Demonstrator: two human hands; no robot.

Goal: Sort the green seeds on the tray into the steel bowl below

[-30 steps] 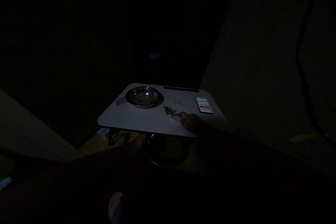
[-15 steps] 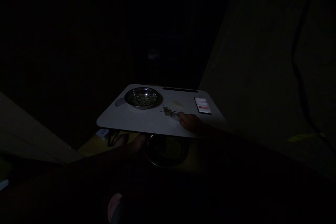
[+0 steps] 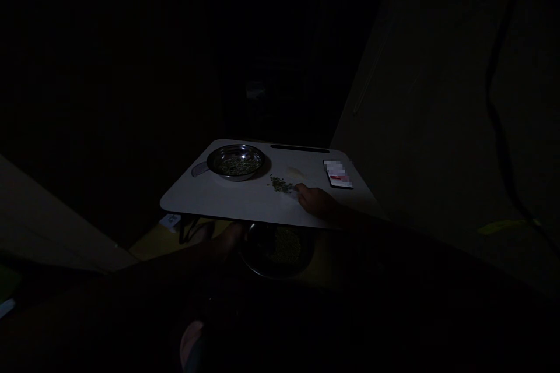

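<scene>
The room is very dark; only a small white lap table (image 3: 227, 201) is lit. My right hand (image 3: 317, 201) rests on its near right part, fingertips touching a small pile of green grains (image 3: 280, 184); whether the fingers are apart is too dim to see. A steel bowl (image 3: 237, 161) with green grains stands at the table's far left. My left hand (image 3: 227, 240) is below the table's front edge beside a larger steel plate (image 3: 280, 249) of green grains, its fingers hidden in shadow.
A phone (image 3: 338, 175) lies at the table's right side. A long slot (image 3: 300, 148) runs along the table's far edge. A pale wall (image 3: 437, 128) rises on the right. A yellowish floor patch (image 3: 153, 245) shows below the table.
My right hand has crept slightly left toward the grain pile. The view has shifted a little; the rest stays put.
</scene>
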